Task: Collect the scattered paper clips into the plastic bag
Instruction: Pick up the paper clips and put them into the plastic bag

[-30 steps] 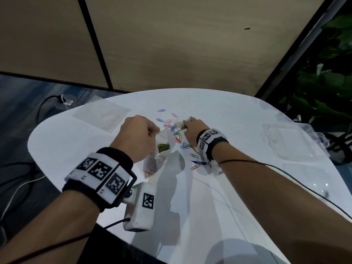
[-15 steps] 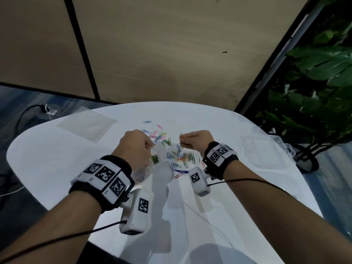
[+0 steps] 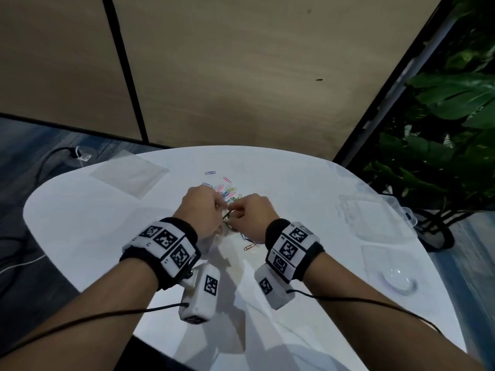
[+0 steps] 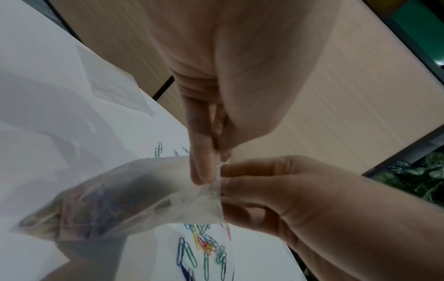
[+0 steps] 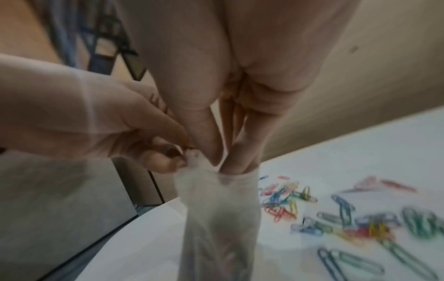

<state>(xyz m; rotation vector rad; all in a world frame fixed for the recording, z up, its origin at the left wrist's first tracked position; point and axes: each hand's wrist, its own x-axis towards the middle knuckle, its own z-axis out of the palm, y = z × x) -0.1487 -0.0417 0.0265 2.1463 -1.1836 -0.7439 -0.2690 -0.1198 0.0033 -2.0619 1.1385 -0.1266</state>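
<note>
Head view: we see both hands meet above a white table (image 3: 80, 223). The left hand (image 3: 201, 212) pinches the mouth of a clear plastic bag (image 3: 214, 236), and the right hand (image 3: 249, 218) has its fingers curled at the same opening. Coloured paper clips (image 3: 227, 190) lie scattered on the table just beyond the knuckles, with a few more beside the right wrist. Both wrists wear bands printed with black-and-white square codes; we make out "L7" on the left band (image 3: 166, 243), though the small print is hard to read. A flat clear pouch (image 3: 128, 174) lies at the table's far left, clear plastic cases (image 3: 375, 218) at its right, and a leafy plant (image 3: 442, 129) stands beyond.

Left wrist view: we find the left hand's fingers (image 4: 201, 161) clamped on the bag's top edge, the right hand's fingertips (image 4: 238, 182) closed on the rim opposite. The bag hangs down, blurred clips inside it, loose clips on the table below.

Right wrist view: the right hand's fingers (image 5: 240, 152) reach into the bag's mouth, thumb outside, gripping its rim. The picture is blurred.
</note>
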